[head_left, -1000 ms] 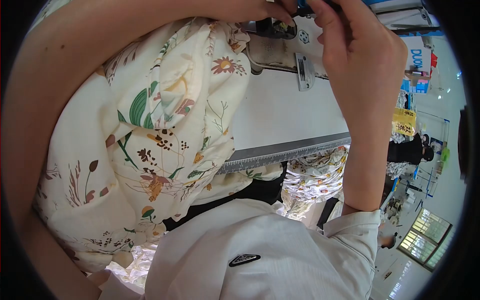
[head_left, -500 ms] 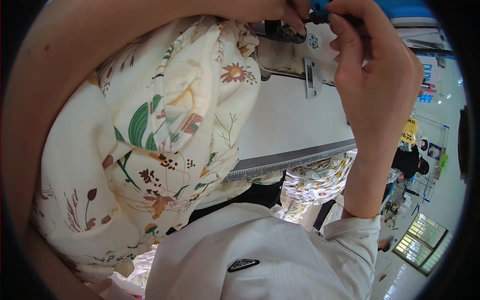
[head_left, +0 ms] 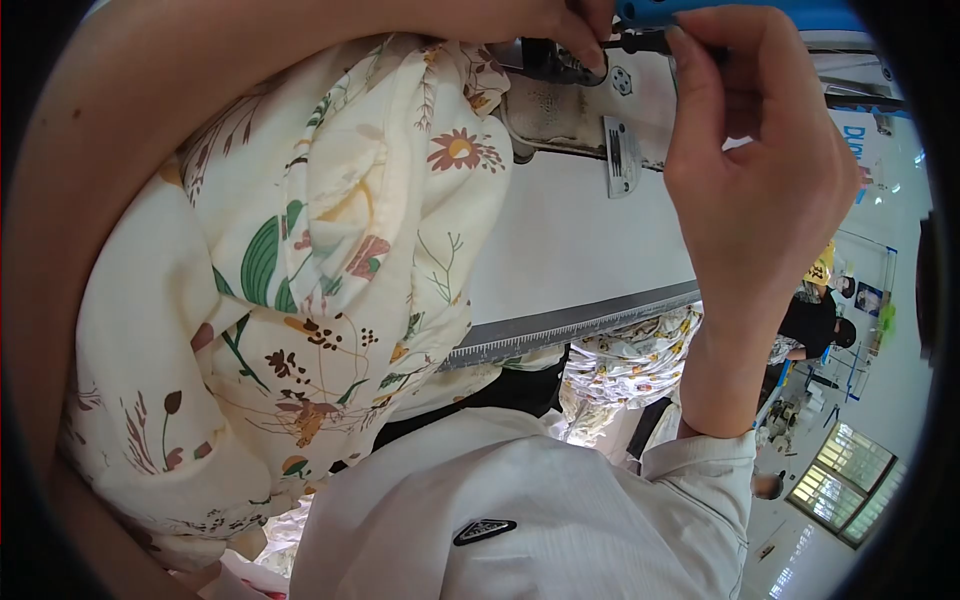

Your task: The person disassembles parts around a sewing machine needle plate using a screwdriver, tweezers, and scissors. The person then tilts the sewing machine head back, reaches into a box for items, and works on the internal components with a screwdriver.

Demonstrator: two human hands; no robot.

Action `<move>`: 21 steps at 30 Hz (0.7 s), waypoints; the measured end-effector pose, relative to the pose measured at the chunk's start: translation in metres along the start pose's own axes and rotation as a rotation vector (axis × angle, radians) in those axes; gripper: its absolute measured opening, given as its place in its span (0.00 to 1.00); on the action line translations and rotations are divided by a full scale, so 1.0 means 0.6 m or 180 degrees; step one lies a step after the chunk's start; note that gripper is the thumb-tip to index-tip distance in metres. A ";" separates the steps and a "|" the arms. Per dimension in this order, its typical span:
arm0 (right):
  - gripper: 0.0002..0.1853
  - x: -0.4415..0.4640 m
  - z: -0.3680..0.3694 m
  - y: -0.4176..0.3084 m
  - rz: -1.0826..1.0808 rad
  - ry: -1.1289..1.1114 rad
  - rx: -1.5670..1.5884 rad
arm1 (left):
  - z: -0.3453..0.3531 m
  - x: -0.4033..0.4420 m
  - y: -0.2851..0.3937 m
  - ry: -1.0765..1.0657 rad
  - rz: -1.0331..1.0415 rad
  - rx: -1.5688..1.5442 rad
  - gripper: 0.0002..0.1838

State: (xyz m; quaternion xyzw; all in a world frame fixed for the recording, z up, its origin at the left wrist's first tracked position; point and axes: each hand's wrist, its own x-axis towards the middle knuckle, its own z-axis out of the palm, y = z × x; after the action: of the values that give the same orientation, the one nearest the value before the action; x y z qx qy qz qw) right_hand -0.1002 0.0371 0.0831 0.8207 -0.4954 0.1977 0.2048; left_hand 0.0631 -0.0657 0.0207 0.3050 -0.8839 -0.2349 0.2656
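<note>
My left hand (head_left: 572,28) is at the top, its fingers closed against a small dark metal machine part (head_left: 572,65). My right hand (head_left: 755,120) pinches a slim black screwdriver (head_left: 645,43), whose tip points at the fingers of my left hand. The rest of the screwdriver is hidden in my grip. Below the hands lies the sewing machine bed (head_left: 575,235), with a slotted metal needle plate (head_left: 620,157) and a round perforated disc (head_left: 622,80) on it. Cream floral fabric (head_left: 300,250) is bunched under my left forearm.
A grey ruler strip (head_left: 570,325) runs along the near edge of the bed. More printed fabric (head_left: 640,355) hangs beyond it. Part of a blue machine (head_left: 740,12) shows at the top. A person in black (head_left: 810,322) is in the background, near a barred window (head_left: 845,485).
My right hand has shifted slightly right and down, and more of the screwdriver's black shaft shows. The left hand stays close to the metal part. The whole view has shifted slightly.
</note>
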 end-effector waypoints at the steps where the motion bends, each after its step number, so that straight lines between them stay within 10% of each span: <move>1: 0.09 -0.001 0.000 0.001 -0.0040 -0.0039 0.0028 | 0.000 0.000 -0.001 -0.0013 -0.0031 -0.0002 0.11; 21: 0.06 -0.033 0.026 0.043 0.0048 0.0603 0.0256 | 0.008 0.007 -0.013 -0.0038 0.0003 -0.0344 0.12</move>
State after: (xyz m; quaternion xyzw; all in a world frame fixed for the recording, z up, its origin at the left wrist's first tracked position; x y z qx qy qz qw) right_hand -0.1298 0.0325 0.0629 0.8021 -0.4716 0.2957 0.2161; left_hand 0.0608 -0.0727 0.0141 0.2883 -0.8716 -0.2841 0.2765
